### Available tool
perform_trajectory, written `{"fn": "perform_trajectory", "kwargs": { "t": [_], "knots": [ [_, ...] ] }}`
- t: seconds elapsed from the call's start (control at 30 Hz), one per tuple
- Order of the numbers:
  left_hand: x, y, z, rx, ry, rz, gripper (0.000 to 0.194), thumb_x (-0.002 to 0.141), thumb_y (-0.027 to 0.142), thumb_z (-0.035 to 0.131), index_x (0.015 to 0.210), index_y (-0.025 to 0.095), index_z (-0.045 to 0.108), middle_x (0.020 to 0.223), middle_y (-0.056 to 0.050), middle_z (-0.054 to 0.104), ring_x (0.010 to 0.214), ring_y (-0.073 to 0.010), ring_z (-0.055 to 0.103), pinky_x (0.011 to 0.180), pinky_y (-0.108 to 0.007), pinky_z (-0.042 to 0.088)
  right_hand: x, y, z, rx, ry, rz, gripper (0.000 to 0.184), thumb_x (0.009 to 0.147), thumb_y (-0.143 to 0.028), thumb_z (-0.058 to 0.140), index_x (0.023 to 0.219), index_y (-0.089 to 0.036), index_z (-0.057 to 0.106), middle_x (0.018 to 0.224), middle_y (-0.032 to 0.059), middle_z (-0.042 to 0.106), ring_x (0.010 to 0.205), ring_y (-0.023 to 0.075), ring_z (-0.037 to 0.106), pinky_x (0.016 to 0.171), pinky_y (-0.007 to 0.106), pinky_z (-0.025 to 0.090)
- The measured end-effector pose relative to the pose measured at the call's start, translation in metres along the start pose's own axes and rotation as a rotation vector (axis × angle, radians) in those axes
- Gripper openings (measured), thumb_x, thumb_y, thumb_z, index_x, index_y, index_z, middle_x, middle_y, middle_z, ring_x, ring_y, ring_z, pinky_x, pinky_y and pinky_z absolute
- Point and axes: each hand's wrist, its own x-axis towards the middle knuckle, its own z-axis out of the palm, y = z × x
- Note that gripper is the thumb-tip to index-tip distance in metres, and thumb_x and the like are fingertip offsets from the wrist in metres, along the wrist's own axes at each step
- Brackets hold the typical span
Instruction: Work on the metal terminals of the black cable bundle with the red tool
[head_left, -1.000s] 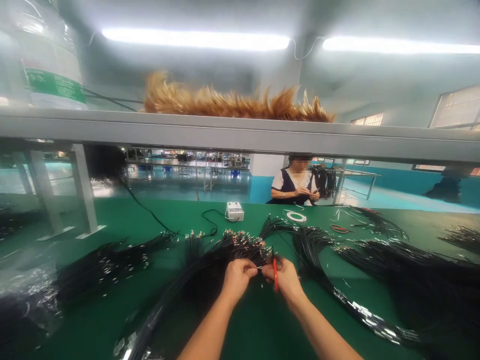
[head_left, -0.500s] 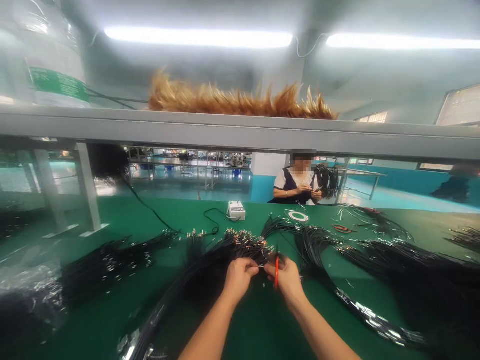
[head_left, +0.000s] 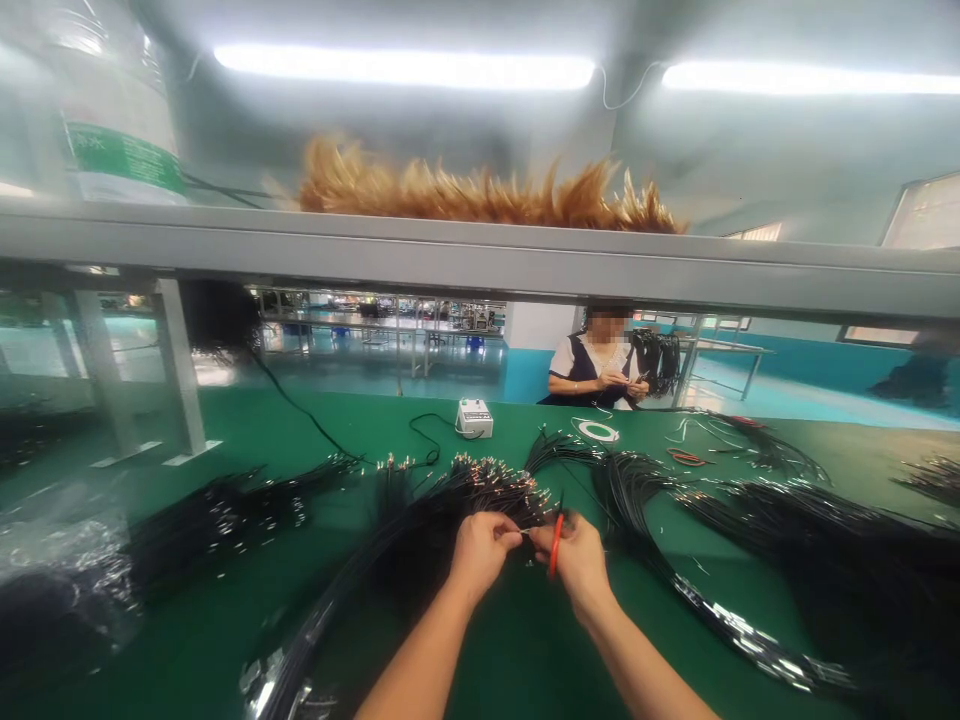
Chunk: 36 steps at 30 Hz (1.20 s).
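"Red-handled tool (head_left: 556, 545) tilted slightly, clasped in the right hand (head_left: 579, 556); the left hand (head_left: 482, 552) pinched a pale strand (head_left: 526, 530) near the black wires (head_left: 499, 490)."
"Risk?"
"A loose pinch could have let it slip."

The right hand (head_left: 583, 558) partly hides a red-handled tool (head_left: 556, 548) and thin strand (head_left: 526, 531). The near edge of the table (head_left: 517, 660) is cut off.
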Motion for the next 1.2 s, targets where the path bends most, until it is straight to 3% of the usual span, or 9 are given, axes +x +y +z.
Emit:
{"fn": "perform_trajectory", "kwargs": {
  "t": [0.17,0.37,0.5,0.6,0.73,0.83,0.97,1.07,1.2],
  "knots": [
    [0.0,0.0,0.001,0.0,0.005,0.007,0.018,0.092,0.03,0.062,0.09,0.014,0.068,0.086,-0.001,0.071,0.08,-0.0166,0.069,0.077,-0.036,0.056,-0.007,0.001,-0.004,0.014,-0.008,-0.057,0.008,0.086,-0.008,0.065,0.089,-0.014,0.061,0.07,-0.0075,0.059,0.052,0.0075,0.055,0.049,0.02,0.049],
    [-0.001,0.001,0.0,0.001,0.012,0.02,0.018,0.092,0.03,0.061,0.09,0.014,0.068,0.085,-0.001,0.071,0.079,-0.0163,0.068,0.077,-0.036,0.056,-0.008,0.006,0.004,0.134,0.005,0.15,0.008,0.092,-0.021,0.062,0.095,-0.014,0.06,0.076,-0.0037,0.063,0.058,0.0099,0.062,0.05,0.022,0.053],
    [0.0,-0.001,0.001,0.004,0.006,0.041,0.018,0.092,0.03,0.062,0.089,0.014,0.068,0.083,-0.001,0.071,0.078,-0.0158,0.068,0.075,-0.035,0.056,-0.001,0.009,0.01,0.149,0.036,0.197,0.009,0.092,-0.021,0.061,0.099,-0.014,0.06,0.077,-0.0037,0.063,0.056,0.009,0.06,0.048,0.022,0.052],
    [0.0,-0.003,0.002,0.008,0.01,0.058,0.019,0.092,0.031,0.061,0.088,0.014,0.068,0.081,0.0,0.071,0.075,-0.0151,0.068,0.073,-0.034,0.056,0.0,0.012,0.012,0.114,0.049,0.143,0.008,0.093,-0.022,0.06,0.097,-0.015,0.06,0.07,-0.0062,0.059,0.049,0.0072,0.055,0.044,0.02,0.048],
    [-0.003,0.001,0.002,0.013,0.046,0.088,0.019,0.093,0.032,0.061,0.09,0.014,0.067,0.078,0.001,0.069,0.072,-0.0145,0.067,0.07,-0.033,0.056,-0.008,0.012,0.012,-0.001,0.069,-0.037,0.007,0.092,-0.022,0.061,0.094,-0.015,0.059,0.067,-0.0076,0.056,0.049,0.0079,0.053,0.044,0.02,0.045],
    [-0.004,0.004,0.002,0.019,0.074,0.138,0.019,0.094,0.031,0.059,0.092,0.014,0.067,0.076,0.001,0.068,0.07,-0.0139,0.066,0.069,-0.032,0.056,-0.016,0.008,0.015,-0.138,0.1,-0.204,0.007,0.086,-0.017,0.065,0.09,-0.017,0.06,0.073,-0.0057,0.06,0.06,0.012,0.058,0.059,0.028,0.05],
    [-0.005,0.004,0.002,0.021,0.085,0.206,0.017,0.094,0.028,0.058,0.089,0.014,0.067,0.078,0.001,0.069,0.072,-0.014,0.066,0.072,-0.033,0.056,-0.019,0.001,0.019,-0.267,0.103,-0.357,0.012,0.081,-0.011,0.067,0.087,-0.02,0.061,0.075,-0.0049,0.063,0.068,0.0158,0.059,0.073,0.035,0.048],
    [-0.006,0.004,0.001,0.012,0.097,0.229,0.017,0.094,0.027,0.059,0.086,0.014,0.067,0.079,0.001,0.069,0.076,-0.0146,0.067,0.074,-0.033,0.056,-0.017,0.0,0.012,-0.252,0.106,-0.375,0.011,0.083,-0.017,0.067,0.091,-0.019,0.059,0.08,-0.0033,0.065,0.073,0.017,0.063,0.075,0.035,0.049],
    [-0.005,0.005,0.001,-0.012,0.108,0.216,0.017,0.094,0.027,0.058,0.089,0.014,0.066,0.08,0.001,0.069,0.072,-0.0138,0.067,0.07,-0.032,0.056,-0.011,0.002,-0.006,-0.208,0.111,-0.295,0.011,0.086,-0.02,0.066,0.094,-0.017,0.059,0.079,-0.0027,0.067,0.073,0.0179,0.065,0.076,0.038,0.051]
  ]
}}
